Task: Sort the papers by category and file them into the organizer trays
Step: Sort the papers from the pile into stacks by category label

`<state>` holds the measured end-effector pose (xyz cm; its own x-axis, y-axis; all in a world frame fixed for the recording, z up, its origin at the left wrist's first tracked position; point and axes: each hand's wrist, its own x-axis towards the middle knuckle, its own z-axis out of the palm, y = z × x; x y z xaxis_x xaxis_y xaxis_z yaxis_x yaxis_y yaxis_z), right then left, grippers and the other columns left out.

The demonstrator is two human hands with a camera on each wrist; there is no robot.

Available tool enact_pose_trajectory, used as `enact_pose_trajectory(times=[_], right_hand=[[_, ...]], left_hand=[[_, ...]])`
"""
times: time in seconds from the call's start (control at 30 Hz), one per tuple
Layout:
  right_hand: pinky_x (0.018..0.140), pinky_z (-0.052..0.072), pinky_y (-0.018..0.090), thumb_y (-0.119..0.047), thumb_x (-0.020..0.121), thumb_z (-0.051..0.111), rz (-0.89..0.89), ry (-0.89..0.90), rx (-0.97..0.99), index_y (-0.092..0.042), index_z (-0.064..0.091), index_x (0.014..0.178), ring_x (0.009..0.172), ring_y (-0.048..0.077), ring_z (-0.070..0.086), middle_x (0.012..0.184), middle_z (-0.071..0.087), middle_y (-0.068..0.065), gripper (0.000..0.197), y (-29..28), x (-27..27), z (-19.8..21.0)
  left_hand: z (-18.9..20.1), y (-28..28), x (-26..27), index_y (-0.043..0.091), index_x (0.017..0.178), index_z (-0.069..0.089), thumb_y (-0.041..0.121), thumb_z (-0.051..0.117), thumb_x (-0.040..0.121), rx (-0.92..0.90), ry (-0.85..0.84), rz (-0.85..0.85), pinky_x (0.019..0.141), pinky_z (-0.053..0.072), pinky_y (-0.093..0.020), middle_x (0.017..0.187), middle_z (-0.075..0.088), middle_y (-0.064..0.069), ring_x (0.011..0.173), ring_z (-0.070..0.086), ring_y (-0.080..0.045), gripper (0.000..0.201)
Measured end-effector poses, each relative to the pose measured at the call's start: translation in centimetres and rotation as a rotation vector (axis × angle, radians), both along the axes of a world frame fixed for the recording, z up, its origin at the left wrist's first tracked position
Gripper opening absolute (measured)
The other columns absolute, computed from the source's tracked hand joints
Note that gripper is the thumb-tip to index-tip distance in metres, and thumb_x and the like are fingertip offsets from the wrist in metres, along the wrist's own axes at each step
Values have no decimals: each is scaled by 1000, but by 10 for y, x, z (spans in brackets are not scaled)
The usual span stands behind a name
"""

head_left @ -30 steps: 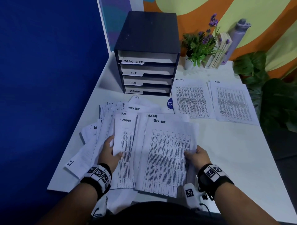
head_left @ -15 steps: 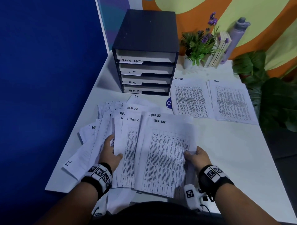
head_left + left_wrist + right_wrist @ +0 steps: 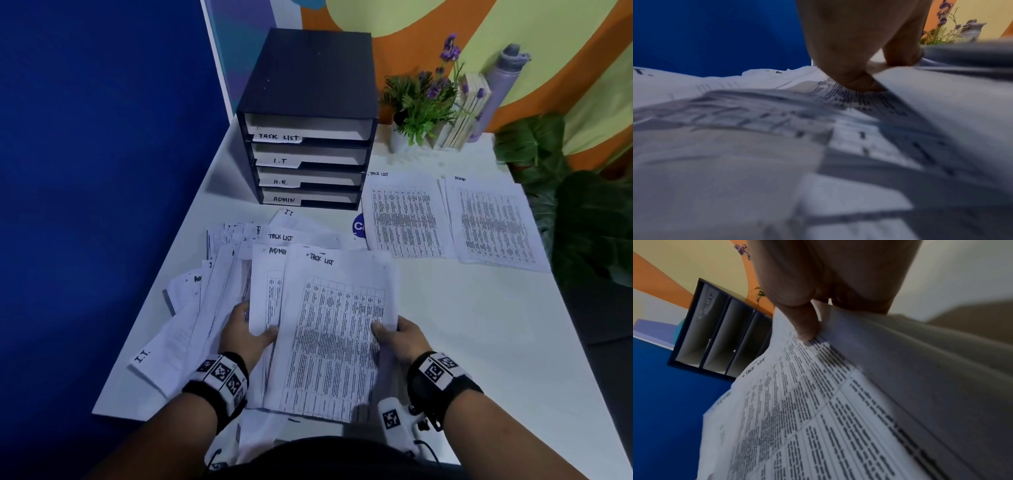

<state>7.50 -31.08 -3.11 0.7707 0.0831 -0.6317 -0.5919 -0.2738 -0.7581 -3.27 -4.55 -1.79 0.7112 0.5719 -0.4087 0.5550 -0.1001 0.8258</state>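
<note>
My right hand pinches the right edge of the top Task List sheet, thumb on its printed face; the right wrist view shows that thumb on the Task List sheet. My left hand holds the Admin sheet just left of it, thumb on top. Both sheets lie over a fanned pile of unsorted papers. The black organizer stands at the back, with trays labelled Task List, I.T, H.R. and Admin. A sorted Task List stack and an Admin stack lie to its right.
A potted plant, books and a lilac bottle stand behind the sorted stacks. A blue wall borders the table on the left. Large green leaves hang off its right edge.
The Task List sheets in my right hand have slid left over the others, closing the fan. My left thumb has shifted right onto the Admin sheet.
</note>
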Motion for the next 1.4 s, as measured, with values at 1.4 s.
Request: enact_pose_trajectory(times=[1.4], right_hand=[[50, 39, 22, -5, 88, 50, -393, -325, -419, -4, 62, 100, 61, 24, 52, 82, 58, 14, 16, -62, 204, 29]], left_hand=[[84, -20, 49, 25, 115, 58, 9, 60, 92, 312, -145, -79, 101, 30, -24, 119, 51, 17, 114, 43, -1, 28]])
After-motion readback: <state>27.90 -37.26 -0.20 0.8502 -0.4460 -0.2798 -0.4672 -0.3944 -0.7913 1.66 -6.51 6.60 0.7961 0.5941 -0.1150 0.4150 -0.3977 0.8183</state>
